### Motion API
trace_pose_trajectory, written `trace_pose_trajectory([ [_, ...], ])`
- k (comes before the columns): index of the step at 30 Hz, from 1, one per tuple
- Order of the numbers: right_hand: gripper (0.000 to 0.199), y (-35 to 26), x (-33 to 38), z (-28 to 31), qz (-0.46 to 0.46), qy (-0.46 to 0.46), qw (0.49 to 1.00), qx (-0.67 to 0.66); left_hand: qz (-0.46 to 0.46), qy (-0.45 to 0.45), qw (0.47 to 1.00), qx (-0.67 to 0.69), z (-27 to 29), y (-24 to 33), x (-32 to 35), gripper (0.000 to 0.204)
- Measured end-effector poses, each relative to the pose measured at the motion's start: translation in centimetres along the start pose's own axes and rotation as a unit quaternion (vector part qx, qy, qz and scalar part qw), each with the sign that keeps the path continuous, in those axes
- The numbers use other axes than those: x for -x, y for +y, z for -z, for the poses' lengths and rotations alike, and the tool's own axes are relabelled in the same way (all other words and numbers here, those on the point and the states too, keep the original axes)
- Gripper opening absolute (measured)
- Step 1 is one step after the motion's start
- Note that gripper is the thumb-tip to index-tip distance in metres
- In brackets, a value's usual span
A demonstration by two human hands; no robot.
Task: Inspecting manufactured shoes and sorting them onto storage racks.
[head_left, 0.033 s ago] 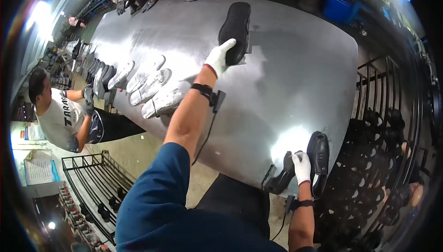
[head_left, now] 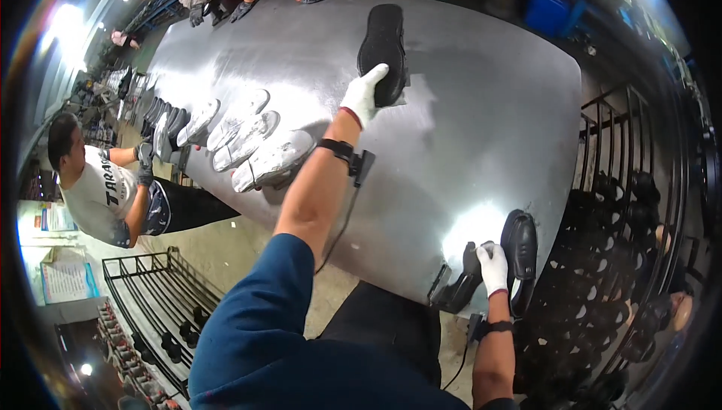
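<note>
From the head view, the only one here, I see a person in a blue top and white gloves leaning over a grey metal worktop (head_left: 489,139). The left hand (head_left: 362,100) reaches far across, grasping a black shoe (head_left: 380,42) by its near end; the shoe's sole faces up, with the thumb on it and the other fingers mostly hidden underneath. The right hand (head_left: 492,266) is at the near edge, its fingers pinched on the upper end of a dark shoe-shaped piece (head_left: 456,290). Just to its right, another shoe, a shiny black loafer (head_left: 519,241), rests on the worktop. Over to the left lie several pale, wrapped-looking shoes (head_left: 272,160), near a co-worker in a white shirt (head_left: 94,196). More gloved hands (head_left: 242,10) show at the far edge. A rack (head_left: 154,278) stands at lower left, and dark shoes (head_left: 587,282) crowd the right side.
</note>
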State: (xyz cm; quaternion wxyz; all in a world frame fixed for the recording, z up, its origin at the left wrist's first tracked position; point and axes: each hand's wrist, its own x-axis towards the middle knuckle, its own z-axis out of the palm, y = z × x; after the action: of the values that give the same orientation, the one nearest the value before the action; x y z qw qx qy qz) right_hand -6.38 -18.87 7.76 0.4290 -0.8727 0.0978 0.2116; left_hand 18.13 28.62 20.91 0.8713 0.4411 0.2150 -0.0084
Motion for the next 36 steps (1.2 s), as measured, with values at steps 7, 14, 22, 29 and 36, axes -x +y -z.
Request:
trace_pose_trajectory([
  [7, 0.04, -6.7, 0.6, 2.1, 0.004, -0.116, 0.937, -0.329, -0.066, 0.075, 0.99, -0.096, -7.4, -12.6, 16.5, 0.055],
  [14, 0.055, -12.5, 3.5, 8.8, -0.014, -0.279, 0.909, -0.308, 0.014, 0.14, 0.99, 0.011, -3.4, -23.8, 18.7, 0.038],
  [22, 0.067, -5.9, 19.0, 4.7, -0.071, -0.084, 0.92, -0.377, 0.012, -0.06, 0.774, -0.63, -5.4, -27.1, 16.6, 0.029],
  [29, 0.085, -8.6, 21.7, 4.7, -0.063, 0.035, 0.992, -0.104, -0.004, -0.141, 0.766, -0.628, -7.6, -30.1, 18.0, 0.03],
  [36, 0.08, -19.3, 12.9, 3.6, 0.105, 0.153, 0.973, 0.138, 0.167, -0.123, 0.976, -0.061, -7.7, -30.6, 19.1, 0.035],
])
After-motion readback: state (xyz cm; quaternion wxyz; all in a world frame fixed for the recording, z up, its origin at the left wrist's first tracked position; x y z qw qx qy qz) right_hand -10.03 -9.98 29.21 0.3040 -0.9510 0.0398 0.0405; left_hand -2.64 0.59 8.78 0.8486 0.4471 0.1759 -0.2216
